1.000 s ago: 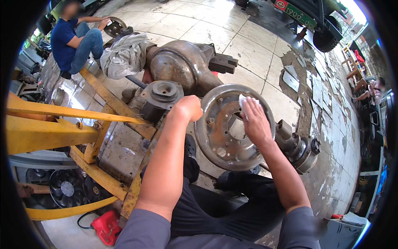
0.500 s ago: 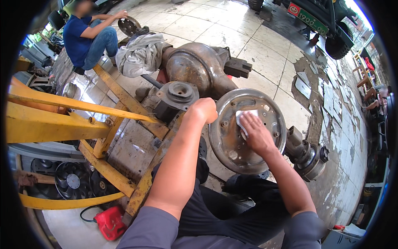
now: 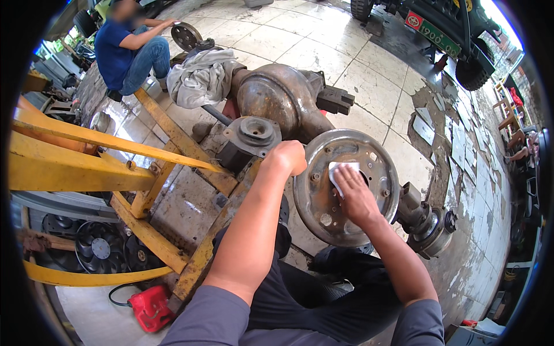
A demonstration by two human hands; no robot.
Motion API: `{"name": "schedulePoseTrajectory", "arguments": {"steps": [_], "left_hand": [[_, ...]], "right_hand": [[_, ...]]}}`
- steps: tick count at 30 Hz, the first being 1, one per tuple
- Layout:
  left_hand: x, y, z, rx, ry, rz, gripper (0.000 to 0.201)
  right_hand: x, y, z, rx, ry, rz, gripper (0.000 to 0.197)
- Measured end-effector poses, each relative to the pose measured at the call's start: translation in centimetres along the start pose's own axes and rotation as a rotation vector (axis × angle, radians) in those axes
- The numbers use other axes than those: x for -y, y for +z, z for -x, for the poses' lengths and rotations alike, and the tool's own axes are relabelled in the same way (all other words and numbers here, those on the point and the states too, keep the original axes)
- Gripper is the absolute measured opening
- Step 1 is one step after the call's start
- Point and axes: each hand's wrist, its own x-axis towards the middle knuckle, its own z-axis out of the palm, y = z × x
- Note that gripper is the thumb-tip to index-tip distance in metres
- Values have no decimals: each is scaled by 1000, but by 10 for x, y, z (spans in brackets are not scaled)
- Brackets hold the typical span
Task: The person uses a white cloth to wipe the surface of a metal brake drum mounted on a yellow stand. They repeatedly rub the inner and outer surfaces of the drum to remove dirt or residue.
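A round metal brake backing plate (image 3: pixel 324 199), brownish and worn with several holes, stands tilted in front of me. My left hand (image 3: pixel 288 157) is closed at its upper left rim; the fingertips are hidden from view. Against the plate's face, my right hand (image 3: pixel 359 199) presses a small folded white cloth (image 3: pixel 336 170) under its fingers. Behind the plate lies a rusty axle housing (image 3: pixel 268 95) with a bulging round middle. A square metal mount (image 3: pixel 254 132) with a round hub sits just beyond my left hand.
A yellow steel frame (image 3: pixel 81 171) fills the left side. A grey rag (image 3: pixel 202 78) drapes over the axle. Another person (image 3: pixel 118 55) squats at the far left, holding a similar round plate (image 3: pixel 186 36). Broken tiles (image 3: pixel 424 130) lie at the right, and a red container (image 3: pixel 150 308) at lower left.
The view has shifted slightly. My right hand and the cloth have moved a little to the left across the plate, while my left hand stays at the rim.
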Motion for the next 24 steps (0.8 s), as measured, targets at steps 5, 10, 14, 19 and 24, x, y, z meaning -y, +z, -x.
{"name": "schedulePoseTrajectory", "arguments": {"steps": [5,10,14,19,24], "left_hand": [[8,5,-9,68,24,-82,33],[0,-2,3,51,-17,-15,33],[6,3,-4,55,-24,-39,33],[2,-4,3,37,22,-35,33],[-2,-10,10,31,2,-14,32]], "right_hand": [[-20,-2,-10,-109,121,18,53],[-8,3,-1,-13,-2,-7,56],[-23,4,-9,-34,104,48,59],[0,0,-5,13,-17,19,55],[-22,3,-9,-59,104,91,53]]}}
